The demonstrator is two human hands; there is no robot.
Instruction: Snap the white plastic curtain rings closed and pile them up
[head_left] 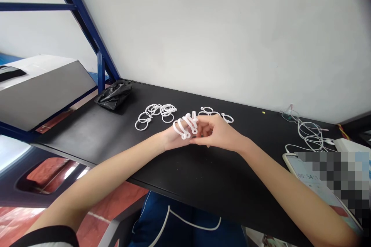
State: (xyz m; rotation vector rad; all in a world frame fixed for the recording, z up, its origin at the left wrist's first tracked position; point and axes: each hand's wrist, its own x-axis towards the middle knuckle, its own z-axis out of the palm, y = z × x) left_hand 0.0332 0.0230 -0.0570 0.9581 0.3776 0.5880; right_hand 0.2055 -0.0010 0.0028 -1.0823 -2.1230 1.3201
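Several white plastic curtain rings (180,128), each with a small eyelet, are looped around my left hand (171,138). Its fingers are closed together and partly hidden by the rings and by my other hand. From the right, my right hand (217,131) meets the left fingertips, its own fingers bent in a pinch at the outermost ring (194,116). Behind and left of my hands lies a loose group of similar rings (156,110) on the black table (185,173). A smaller group of rings (227,118) shows just beyond my right hand.
A crumpled black plastic bag (114,94) sits at the table's back left corner. At the right are tangled white cables (308,133) and a phone (310,185) under my right forearm. A blue metal frame (101,71) and white wall (217,38) bound the table.
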